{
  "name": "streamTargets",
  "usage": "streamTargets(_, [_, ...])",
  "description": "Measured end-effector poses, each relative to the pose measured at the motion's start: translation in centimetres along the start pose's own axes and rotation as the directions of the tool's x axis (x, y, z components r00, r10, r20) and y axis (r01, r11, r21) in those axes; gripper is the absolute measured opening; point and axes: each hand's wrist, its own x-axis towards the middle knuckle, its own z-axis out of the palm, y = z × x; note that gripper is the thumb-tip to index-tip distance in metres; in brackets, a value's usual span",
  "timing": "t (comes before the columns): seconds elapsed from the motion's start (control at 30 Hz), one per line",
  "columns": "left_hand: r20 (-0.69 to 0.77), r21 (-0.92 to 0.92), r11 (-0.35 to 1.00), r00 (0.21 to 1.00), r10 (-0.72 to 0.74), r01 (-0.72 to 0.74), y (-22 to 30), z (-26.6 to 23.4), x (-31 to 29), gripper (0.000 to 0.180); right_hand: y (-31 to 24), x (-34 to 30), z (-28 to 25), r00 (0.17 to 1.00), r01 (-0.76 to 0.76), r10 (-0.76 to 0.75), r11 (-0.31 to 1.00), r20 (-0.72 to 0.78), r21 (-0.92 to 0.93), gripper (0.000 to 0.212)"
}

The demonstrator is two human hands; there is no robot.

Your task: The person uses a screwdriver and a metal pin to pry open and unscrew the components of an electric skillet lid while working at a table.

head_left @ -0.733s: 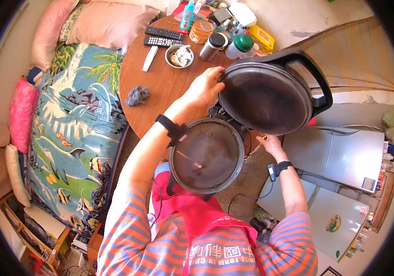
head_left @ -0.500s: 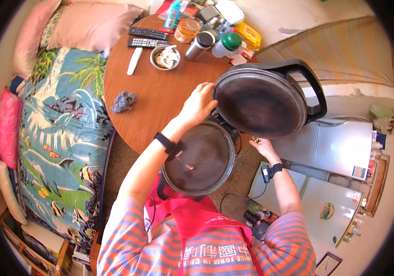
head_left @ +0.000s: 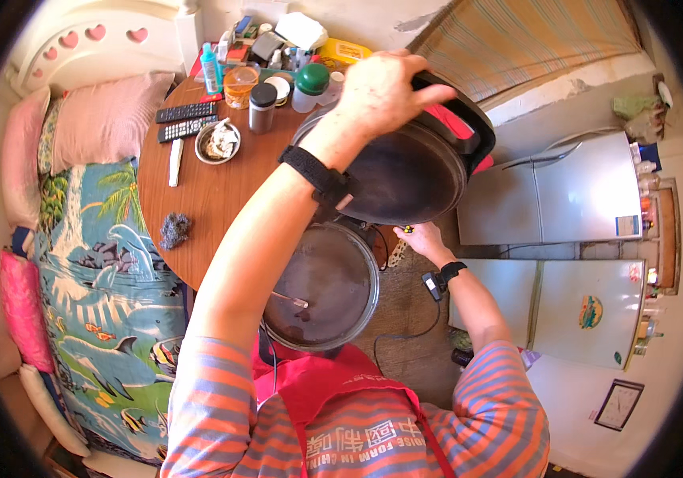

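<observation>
An electric griddle stands raised open at the table's near right edge. Its lower plate (head_left: pixel 321 291) is dark and round, and its lid (head_left: pixel 401 179) tilts up with the dark inner face toward me. My left hand (head_left: pixel 381 92) is closed at the top of the lid by the black handle (head_left: pixel 473 119), thumb stretched along it. My right hand (head_left: pixel 425 241), low beside the lid's right side, pinches a small yellow-and-black thing (head_left: pixel 407 229) too small to name. Over the lower plate shows a thin cord with a pale tip (head_left: pixel 300 303).
On the brown table (head_left: pixel 198 191) are a steel wool scrubber (head_left: pixel 175 230), a metal bowl (head_left: pixel 218 142), two remote controls (head_left: pixel 186 113), a black-capped jar (head_left: pixel 262 110) and a green-lidded container (head_left: pixel 310 86). A bed (head_left: pixel 110 295) lies left; two fridges (head_left: pixel 580 195) stand right.
My left hand has moved from the lid's left edge up to its handle. My right hand keeps its pinch. The view has shifted, so the table's items sit farther left.
</observation>
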Motion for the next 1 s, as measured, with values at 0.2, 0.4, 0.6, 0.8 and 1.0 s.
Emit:
streamTargets(0.2, [0.118,0.16,0.987,0.993,0.001,-0.02,-0.2,-0.2,0.9,0.042,4.6,-1.1,-0.8,0.989,-0.045,0.069,0.983,-0.127,0.18,0.037])
streamTargets(0.4, [0.171,0.096,0.993,0.984,0.054,-0.071,0.0,0.0,0.6,0.034,4.8,-3.5,-5.5,0.98,-0.177,0.19,0.967,-0.057,0.181,0.035])
streamTargets(0.6, [0.255,-0.01,0.999,0.966,0.035,-0.034,-0.2,0.0,1.0,0.036,3.5,-6.8,-12.9,0.983,-0.177,0.182,0.977,-0.036,0.118,0.033])
streamTargets(0.8, [0.289,-0.016,0.999,0.957,0.04,-0.037,0.4,0.7,0.7,0.037,3.8,-9.1,-15.0,0.975,-0.205,0.214,0.969,-0.052,0.14,0.032])
streamTargets(1.0, [0.316,0.013,1.0,0.948,0.022,-0.027,1.5,0.6,1.1,0.038,2.5,-9.6,-19.7,0.976,-0.217,0.217,0.97,0.012,0.114,0.035])
